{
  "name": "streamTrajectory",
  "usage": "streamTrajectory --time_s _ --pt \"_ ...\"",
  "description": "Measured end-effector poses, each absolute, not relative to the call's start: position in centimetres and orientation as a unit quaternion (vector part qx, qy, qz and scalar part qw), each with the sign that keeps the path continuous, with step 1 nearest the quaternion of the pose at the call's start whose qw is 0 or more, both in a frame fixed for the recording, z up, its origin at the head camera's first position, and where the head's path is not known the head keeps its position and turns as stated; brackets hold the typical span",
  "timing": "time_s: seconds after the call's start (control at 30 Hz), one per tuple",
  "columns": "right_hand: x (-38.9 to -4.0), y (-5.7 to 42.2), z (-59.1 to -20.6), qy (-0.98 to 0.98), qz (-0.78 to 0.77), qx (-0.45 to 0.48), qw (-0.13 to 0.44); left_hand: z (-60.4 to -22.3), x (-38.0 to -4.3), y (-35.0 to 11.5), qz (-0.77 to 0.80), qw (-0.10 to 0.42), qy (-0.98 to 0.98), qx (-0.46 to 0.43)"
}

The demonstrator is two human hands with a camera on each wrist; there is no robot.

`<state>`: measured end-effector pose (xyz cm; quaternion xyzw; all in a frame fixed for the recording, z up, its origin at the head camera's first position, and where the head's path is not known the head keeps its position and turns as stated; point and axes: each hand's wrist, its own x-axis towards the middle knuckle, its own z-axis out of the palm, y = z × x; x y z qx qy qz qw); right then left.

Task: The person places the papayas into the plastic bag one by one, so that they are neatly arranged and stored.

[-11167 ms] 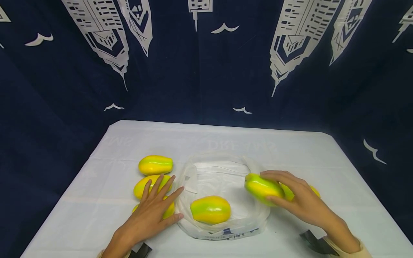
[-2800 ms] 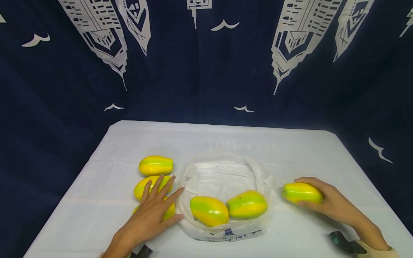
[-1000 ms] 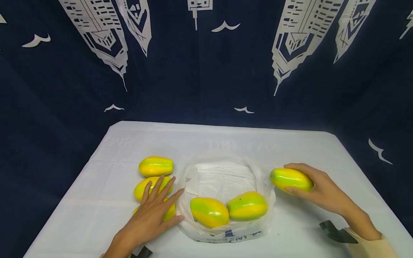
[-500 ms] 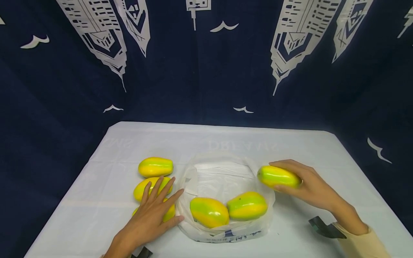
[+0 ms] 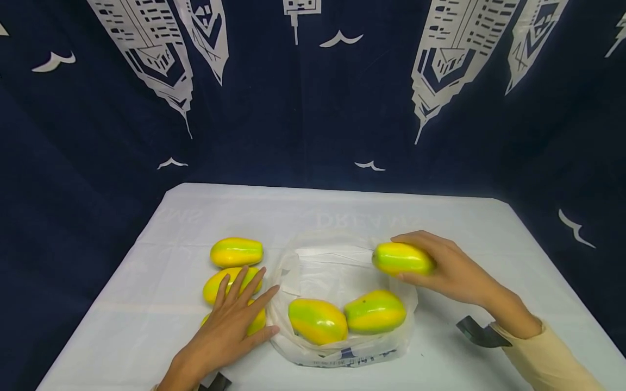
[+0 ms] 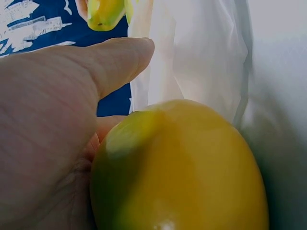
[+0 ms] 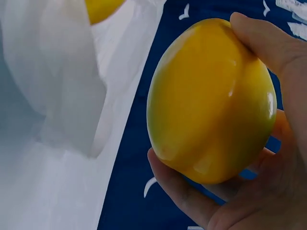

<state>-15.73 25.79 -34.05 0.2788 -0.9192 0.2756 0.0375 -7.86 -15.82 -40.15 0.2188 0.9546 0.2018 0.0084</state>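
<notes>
Dark blue cloth printed with white towers and birds hangs behind a white-covered table (image 5: 195,217). At the table's centre lies an open white plastic bag (image 5: 337,260) with two papayas (image 5: 318,320) inside, side by side at its 6 o'clock edge. The right hand (image 5: 450,266) grips a green-yellow papaya (image 5: 402,258), fingers curled over its top and thumb beneath, holding it above the bag's 2 o'clock rim. At 9 o'clock from the bag, three more papayas (image 5: 236,252) lie in a row. The left hand (image 5: 230,320) rests flat, fingers spread, on the nearest papaya (image 5: 255,320), its thumb touching the bag's edge.
</notes>
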Motion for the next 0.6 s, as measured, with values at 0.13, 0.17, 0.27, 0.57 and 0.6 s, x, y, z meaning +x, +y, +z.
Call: streamTrajectory --time_s 0.13,0.17,0.27,0.57,0.6 --pt "-16.0 24.5 -34.0 -0.915 0.277 0.294 0.014 -40.2 -7.9 -15.8 0.199 0.002 0.955 0.221" --pt "-16.0 24.2 -34.0 -0.913 0.278 0.299 0.007 -40.2 -7.9 -15.8 0.199 0.000 0.955 0.222" --pt "-16.2 23.0 -33.9 -0.909 0.273 0.317 -0.007 -40.2 -8.0 -15.7 0.197 -0.006 0.954 0.224" --pt "-17.0 19.7 -33.7 -0.908 0.233 0.347 -0.031 -40.4 -8.0 -15.7 0.201 -0.010 0.954 0.222" --pt "-17.0 19.3 -33.7 -0.908 0.233 0.347 -0.036 -40.3 -8.0 -15.7 0.201 -0.010 0.954 0.222"
